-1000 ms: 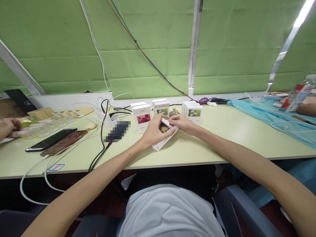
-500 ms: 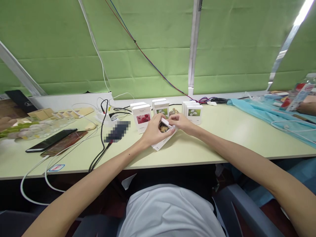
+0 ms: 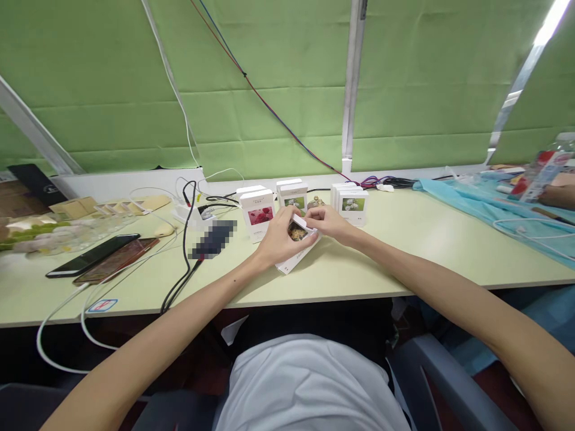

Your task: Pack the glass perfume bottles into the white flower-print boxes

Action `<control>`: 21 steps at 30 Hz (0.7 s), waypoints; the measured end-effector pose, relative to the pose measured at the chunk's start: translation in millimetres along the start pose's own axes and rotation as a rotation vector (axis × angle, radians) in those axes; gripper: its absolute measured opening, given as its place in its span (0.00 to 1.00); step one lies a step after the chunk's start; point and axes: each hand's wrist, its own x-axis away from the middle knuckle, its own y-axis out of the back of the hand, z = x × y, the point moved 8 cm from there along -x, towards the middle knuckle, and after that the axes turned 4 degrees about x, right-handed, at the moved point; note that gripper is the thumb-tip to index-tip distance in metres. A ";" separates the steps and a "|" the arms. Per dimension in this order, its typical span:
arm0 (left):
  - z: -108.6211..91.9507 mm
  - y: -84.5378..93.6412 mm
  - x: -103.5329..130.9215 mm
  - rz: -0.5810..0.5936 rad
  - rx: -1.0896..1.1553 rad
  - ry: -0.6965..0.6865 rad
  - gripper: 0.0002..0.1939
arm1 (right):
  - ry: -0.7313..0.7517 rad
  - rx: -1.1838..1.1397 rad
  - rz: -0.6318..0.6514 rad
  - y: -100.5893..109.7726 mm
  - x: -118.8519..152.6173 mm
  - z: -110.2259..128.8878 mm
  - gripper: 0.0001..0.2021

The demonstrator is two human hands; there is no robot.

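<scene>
A small white cardboard box (image 3: pixel 294 262) with a dried-flower picture stands tilted on the table in front of me. My left hand (image 3: pixel 277 236) is wrapped around it, thumb across the front. At the box's upper right corner, my right hand (image 3: pixel 330 223) has its fingertips pinched on the top end; the exact grip is hidden by the fingers. Just behind stand a white box with red flowers (image 3: pixel 260 216) and a white-flower box (image 3: pixel 294 199). To the right is another row of white-flower boxes (image 3: pixel 353 206). A small brass-coloured object (image 3: pixel 315 202) sits partly hidden behind my right hand.
Two phones (image 3: pixel 92 254) lie at the left beside white cables, black cables (image 3: pixel 186 263) and a blurred dark item (image 3: pixel 213 238). A power strip (image 3: pixel 193 216) stands behind them. Blue plastic sheeting (image 3: pixel 485 209) and a bottle (image 3: pixel 545 167) occupy the right side.
Almost nothing differs. Both hands stay on the tilted box, with only a very slight shift of the right fingers at its top.
</scene>
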 end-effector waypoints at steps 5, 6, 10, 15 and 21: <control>0.3 0.0 -0.1 -0.004 0.000 -0.007 0.19 | 0.013 0.023 0.014 -0.5 0.1 1.9 0.21; 0.3 0.1 0.0 -0.004 0.001 -0.006 0.19 | 0.017 0.023 0.017 -0.5 0.0 1.9 0.20; 0.2 -0.2 0.2 -0.002 0.003 -0.001 0.19 | 0.019 0.022 0.025 -0.6 -0.2 1.4 0.19; -0.1 -0.2 0.2 -0.001 -0.002 -0.008 0.19 | 0.021 0.037 0.041 -1.4 0.7 3.6 0.20; 0.3 -0.7 -0.2 0.008 0.001 -0.002 0.19 | 0.035 0.059 0.042 -1.2 1.0 5.8 0.20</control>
